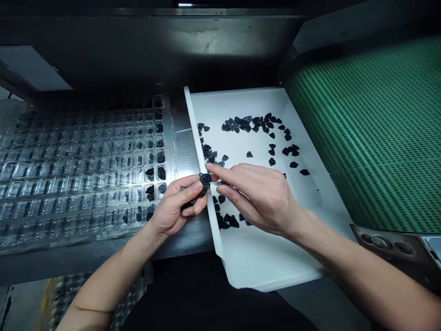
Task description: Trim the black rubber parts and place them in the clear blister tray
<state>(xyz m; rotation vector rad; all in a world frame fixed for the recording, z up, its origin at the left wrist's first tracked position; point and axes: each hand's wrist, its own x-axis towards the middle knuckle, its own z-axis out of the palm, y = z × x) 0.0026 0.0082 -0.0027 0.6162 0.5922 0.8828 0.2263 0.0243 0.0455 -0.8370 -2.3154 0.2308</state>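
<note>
My left hand [177,207] is closed on several small black plastic parts [204,180], one pinched at its fingertips over the rim of the white tray [268,257]. My right hand [258,195] reaches across the tray, its fingers stretched toward that same part and touching it. Several loose black parts [248,124] lie scattered in the tray. On the left lies a clear plastic blister tray [69,174] with many small pockets; its right-hand columns hold black parts [160,172].
A green perforated conveyor belt [372,133] slopes down at the right of the white tray. A dark metal housing [155,46] spans the back. A panel with round buttons [386,241] sits at the lower right.
</note>
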